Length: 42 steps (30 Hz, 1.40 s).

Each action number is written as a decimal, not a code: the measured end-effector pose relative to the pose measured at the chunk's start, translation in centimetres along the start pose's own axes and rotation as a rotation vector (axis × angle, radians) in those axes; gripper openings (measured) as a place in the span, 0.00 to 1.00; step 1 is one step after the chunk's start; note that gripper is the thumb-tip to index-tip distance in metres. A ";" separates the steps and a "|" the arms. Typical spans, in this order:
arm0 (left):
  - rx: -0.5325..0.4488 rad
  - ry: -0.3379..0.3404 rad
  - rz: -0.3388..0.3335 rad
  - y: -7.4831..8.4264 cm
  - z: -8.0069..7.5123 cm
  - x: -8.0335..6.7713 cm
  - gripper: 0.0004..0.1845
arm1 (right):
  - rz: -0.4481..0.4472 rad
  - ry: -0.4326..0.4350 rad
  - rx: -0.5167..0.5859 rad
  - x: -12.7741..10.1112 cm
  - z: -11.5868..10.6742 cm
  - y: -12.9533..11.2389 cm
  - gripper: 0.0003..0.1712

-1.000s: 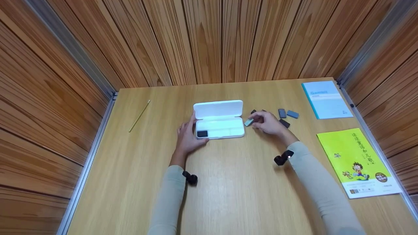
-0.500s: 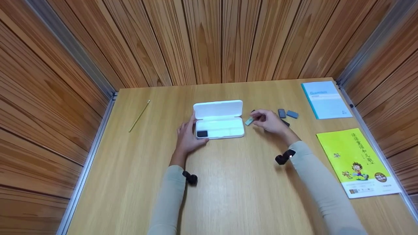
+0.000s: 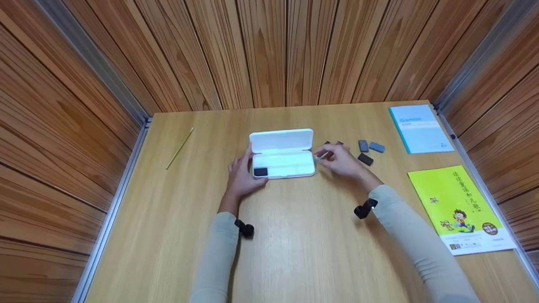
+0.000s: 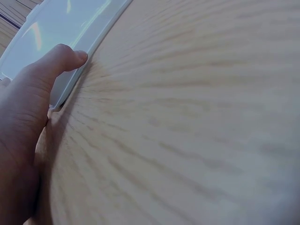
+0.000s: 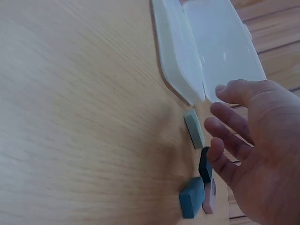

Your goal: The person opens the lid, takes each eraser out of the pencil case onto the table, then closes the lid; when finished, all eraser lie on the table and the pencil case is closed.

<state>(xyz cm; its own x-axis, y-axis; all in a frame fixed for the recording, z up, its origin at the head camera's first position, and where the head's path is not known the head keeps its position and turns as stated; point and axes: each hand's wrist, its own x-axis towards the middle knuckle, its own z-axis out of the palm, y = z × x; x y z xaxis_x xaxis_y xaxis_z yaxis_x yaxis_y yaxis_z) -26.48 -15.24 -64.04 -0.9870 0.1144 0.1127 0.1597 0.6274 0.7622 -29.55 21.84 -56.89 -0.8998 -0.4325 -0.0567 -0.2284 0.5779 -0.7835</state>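
Note:
An open white case (image 3: 282,153) lies mid-table with a black eraser (image 3: 260,171) in its left end. My left hand (image 3: 243,174) rests flat against the case's left end, thumb (image 4: 65,58) on the front rim of the case (image 4: 70,28). My right hand (image 3: 339,159) hovers by the case's right end, fingers spread and holding nothing. A pale green eraser (image 5: 194,129) lies on the table just under those fingers (image 5: 232,124), beside the corner of the case (image 5: 187,70); it also shows in the head view (image 3: 318,158).
Loose erasers lie right of the hand: dark grey (image 3: 363,145), blue-grey (image 3: 377,147), black (image 3: 365,159). A pencil (image 3: 180,148) sits far left. A blue booklet (image 3: 420,127) and a green book (image 3: 461,208) lie along the right edge. Wooden walls enclose the table.
My right hand carried the pale green eraser a little left toward the case's right end and let go of it; its fingers are now spread. The left hand has not moved.

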 end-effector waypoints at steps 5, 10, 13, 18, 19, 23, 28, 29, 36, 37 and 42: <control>-0.008 -0.009 -0.004 -0.1 0.0 -0.1 0.71 | -0.045 0.002 0.003 -0.1 1.3 -1.1 0.18; -0.011 -0.012 0.002 -0.1 0.0 0.0 0.71 | -0.075 -0.031 0.011 0.3 2.6 -2.2 0.18; -0.014 -0.011 -0.002 -0.2 0.0 0.0 0.71 | -0.085 -0.050 0.020 0.7 3.4 -2.9 0.18; -0.013 -0.010 -0.013 -0.1 -0.1 0.1 0.71 | -0.104 -0.073 0.043 1.5 4.8 -4.1 0.17; -0.010 -0.010 -0.013 -0.1 -0.1 0.1 0.71 | -0.111 -0.075 0.046 1.7 5.1 -4.3 0.17; 0.000 -0.018 -0.021 0.2 -0.1 0.1 0.71 | -0.124 -0.085 0.049 2.2 6.4 -5.2 0.17; 0.009 -0.027 -0.020 0.3 -0.2 0.3 0.72 | -0.110 -0.111 0.061 2.6 7.7 -6.1 0.17; 0.014 -0.025 -0.015 0.2 -0.2 0.3 0.72 | -0.107 -0.118 0.064 2.7 8.0 -6.2 0.17; 0.019 -0.001 0.037 -0.1 -0.2 0.5 0.71 | -0.086 -0.152 0.071 3.6 9.6 -6.5 0.17; 0.015 0.000 0.039 -0.1 -0.2 0.5 0.71 | -0.087 -0.151 0.067 3.7 9.8 -6.6 0.17; 0.007 0.001 0.037 -0.1 -0.1 0.3 0.71 | -0.096 -0.132 0.014 4.1 10.8 -6.9 0.19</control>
<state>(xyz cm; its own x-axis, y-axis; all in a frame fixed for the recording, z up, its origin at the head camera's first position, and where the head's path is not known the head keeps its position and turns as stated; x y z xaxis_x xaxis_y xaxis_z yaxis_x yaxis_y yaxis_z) -26.80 -15.38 -63.98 -0.9804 0.1373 0.1414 0.1966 0.6280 0.7530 -27.65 8.62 -58.44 -0.8173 -0.5730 -0.0611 -0.3050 0.5202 -0.7977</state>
